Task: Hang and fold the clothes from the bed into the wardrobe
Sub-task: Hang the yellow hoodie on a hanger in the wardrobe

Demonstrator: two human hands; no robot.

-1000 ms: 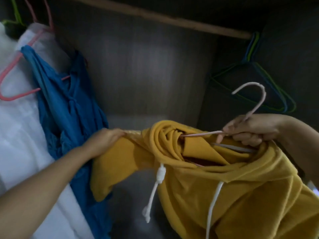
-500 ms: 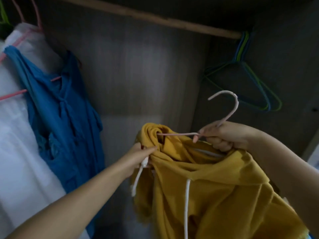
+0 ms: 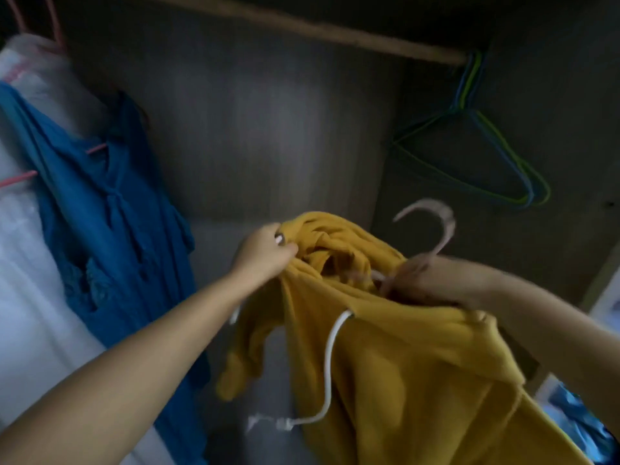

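Observation:
A mustard-yellow hoodie (image 3: 419,370) with white drawstrings hangs in front of me inside the open wardrobe. My left hand (image 3: 265,251) grips the bunched fabric at its upper left. My right hand (image 3: 432,280) holds the pink hanger (image 3: 443,226) at the base of its hook, right at the hoodie's neck opening. The hook stands free, well below the wooden rail (image 3: 335,35). The hanger's arms are hidden inside the cloth.
On the left of the rail hang a blue dress (image 3: 110,209) and a white garment (image 3: 23,297) on pink hangers. Several bare green and blue hangers (image 3: 483,152) hang at the rail's right end. The wardrobe back panel (image 3: 268,135) lies behind.
My left hand moved up and right, from the drawstring to the bunched fabric at the hoodie's top. The hanger and right hand shifted slightly, and the view is blurred by motion.

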